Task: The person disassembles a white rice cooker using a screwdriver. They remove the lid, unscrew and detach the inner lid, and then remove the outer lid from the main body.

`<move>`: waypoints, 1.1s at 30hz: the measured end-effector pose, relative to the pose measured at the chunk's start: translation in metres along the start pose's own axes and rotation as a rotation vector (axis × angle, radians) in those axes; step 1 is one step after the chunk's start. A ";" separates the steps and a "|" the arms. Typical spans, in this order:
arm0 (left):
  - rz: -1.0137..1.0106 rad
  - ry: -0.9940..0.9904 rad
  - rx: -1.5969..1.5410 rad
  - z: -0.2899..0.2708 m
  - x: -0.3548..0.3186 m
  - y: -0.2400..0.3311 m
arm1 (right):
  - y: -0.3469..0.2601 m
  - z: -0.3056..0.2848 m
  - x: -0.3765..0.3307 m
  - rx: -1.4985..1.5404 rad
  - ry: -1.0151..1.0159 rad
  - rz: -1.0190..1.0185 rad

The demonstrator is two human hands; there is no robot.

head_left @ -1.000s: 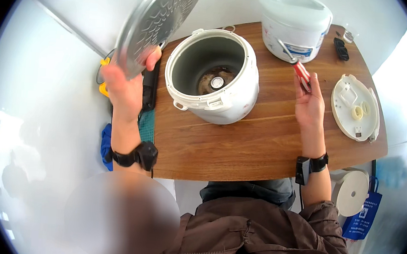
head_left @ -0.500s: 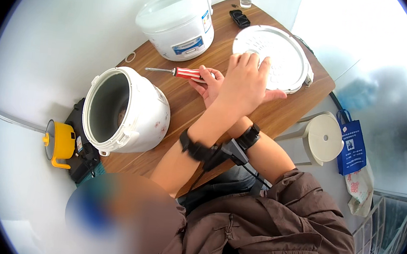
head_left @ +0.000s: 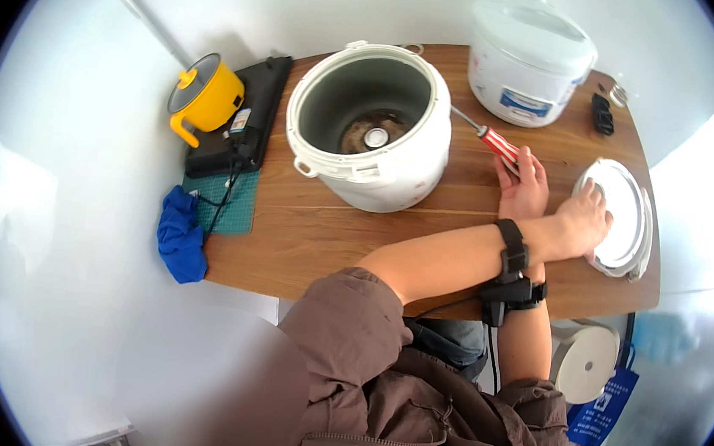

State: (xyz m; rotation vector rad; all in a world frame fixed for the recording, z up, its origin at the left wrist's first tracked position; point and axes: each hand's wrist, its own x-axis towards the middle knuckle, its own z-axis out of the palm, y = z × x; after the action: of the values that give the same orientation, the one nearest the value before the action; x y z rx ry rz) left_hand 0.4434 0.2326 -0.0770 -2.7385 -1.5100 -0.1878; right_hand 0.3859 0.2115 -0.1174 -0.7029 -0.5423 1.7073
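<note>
My feed is bright and evenly lit, with strong daylight washing in from the right, where the wall blows out to near white. The round lid [head_left: 621, 214] glares pale. The open cooker [head_left: 371, 131] throws a soft shadow onto the desk [head_left: 322, 237]. Fisheye bending curves the desk's edges, and a black ring frames the view. A smeared, blurred patch sits at lower left; the centre stays sharp.

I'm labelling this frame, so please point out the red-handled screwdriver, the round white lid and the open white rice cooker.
red-handled screwdriver [head_left: 499, 147], head view, on its red handle.
round white lid [head_left: 625, 214], head view, on its bare top face.
open white rice cooker [head_left: 396, 169], head view, on its outer white wall.
</note>
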 end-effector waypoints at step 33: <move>-0.278 0.367 -0.188 -0.192 -0.327 -0.105 | -0.014 -0.010 -0.001 -0.094 -0.077 -0.037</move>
State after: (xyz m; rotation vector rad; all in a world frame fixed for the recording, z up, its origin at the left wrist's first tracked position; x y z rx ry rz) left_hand 0.1632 0.0011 0.0726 -2.4171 -1.8222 -0.8228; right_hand 0.4028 0.2135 -0.1149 -0.6919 -0.6887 1.6883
